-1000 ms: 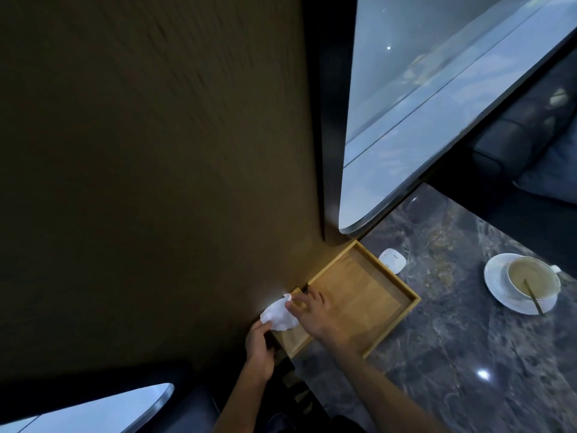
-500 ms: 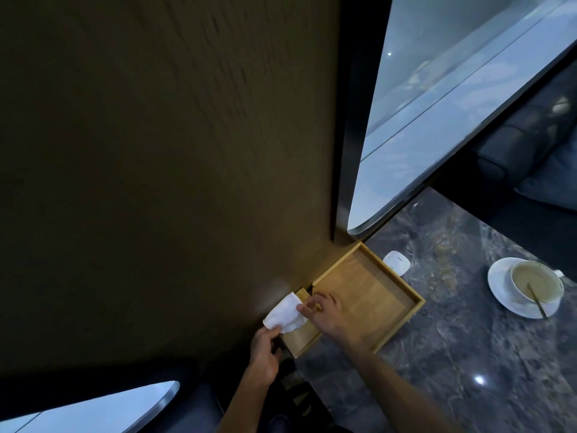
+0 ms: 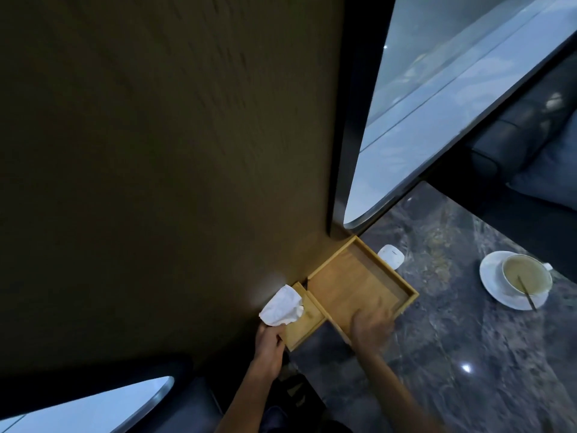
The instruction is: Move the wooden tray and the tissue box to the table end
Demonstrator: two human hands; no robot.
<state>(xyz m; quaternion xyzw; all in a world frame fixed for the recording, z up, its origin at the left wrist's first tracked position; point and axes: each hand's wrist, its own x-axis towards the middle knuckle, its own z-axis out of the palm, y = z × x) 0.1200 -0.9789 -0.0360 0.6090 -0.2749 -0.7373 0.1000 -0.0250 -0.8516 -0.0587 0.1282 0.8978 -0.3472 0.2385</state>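
left hand (image 3: pixel 268 345) grasping near end of light wooden tissue box (image 3: pixel 304 317) — long axis along wall | right hand (image 3: pixel 371 328) blurred on square wooden tray (image 3: pixel 359 282) near rim — grip cannot tell

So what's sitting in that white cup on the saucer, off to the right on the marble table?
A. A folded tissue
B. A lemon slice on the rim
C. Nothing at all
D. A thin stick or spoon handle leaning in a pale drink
D: the white cup on its saucer holds a pale liquid with a thin dark stick leaning out over the rim.
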